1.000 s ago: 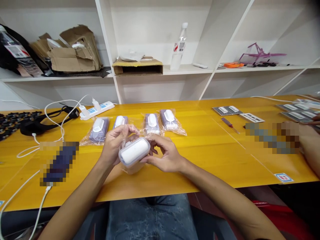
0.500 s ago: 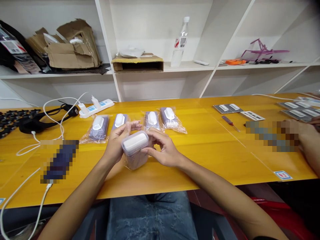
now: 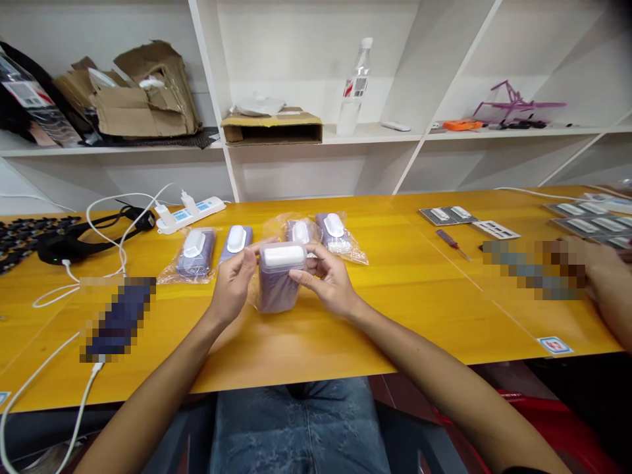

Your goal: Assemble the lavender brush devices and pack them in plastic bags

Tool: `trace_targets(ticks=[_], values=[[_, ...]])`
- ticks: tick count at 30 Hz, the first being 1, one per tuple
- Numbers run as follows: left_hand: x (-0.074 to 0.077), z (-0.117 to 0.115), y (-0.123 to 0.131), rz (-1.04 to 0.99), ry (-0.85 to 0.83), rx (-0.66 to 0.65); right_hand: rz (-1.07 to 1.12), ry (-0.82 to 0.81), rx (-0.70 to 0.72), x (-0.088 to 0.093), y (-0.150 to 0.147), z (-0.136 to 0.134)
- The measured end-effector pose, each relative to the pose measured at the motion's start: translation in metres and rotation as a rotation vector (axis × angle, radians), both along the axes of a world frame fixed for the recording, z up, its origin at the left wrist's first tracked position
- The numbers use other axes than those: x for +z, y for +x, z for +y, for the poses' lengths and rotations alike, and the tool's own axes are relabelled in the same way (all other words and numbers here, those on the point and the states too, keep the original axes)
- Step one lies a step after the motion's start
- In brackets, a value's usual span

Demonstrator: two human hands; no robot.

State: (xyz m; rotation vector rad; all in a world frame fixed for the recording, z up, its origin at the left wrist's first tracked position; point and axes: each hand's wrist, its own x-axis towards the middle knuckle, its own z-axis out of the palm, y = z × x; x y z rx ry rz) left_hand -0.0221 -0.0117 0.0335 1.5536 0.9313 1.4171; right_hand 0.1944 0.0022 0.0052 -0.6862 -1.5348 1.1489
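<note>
The left hand (image 3: 234,286) and right hand (image 3: 328,280) hold a pack (image 3: 279,280) upright between them, with the fingers curled lightly against its sides. It is a purple block with a smooth white cap, wrapped in thin, clear plastic, over the yellow table (image 3: 395,329). Past the hands, four more packs (image 3: 195,257) lie in a row, all in shiny bags.
</note>
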Motion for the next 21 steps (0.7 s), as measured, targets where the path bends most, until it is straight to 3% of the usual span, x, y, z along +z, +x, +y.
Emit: trace_targets(ticks=[6,12,16,21], values=[[0.003,-0.005,0.006,0.137,0.124,-0.056,0.018,0.124,-0.101,-0.002,0.001,0.004],[0.004,-0.011,0.002,0.182,0.258,0.071,-0.003,0.335,-0.233,-0.001,0.000,-0.003],[0.005,-0.015,0.005,0.113,0.310,0.154,-0.022,0.428,-0.259,0.009,0.004,-0.009],[0.000,-0.013,0.009,-0.008,0.386,0.146,-0.010,0.549,-0.272,0.017,0.009,-0.011]])
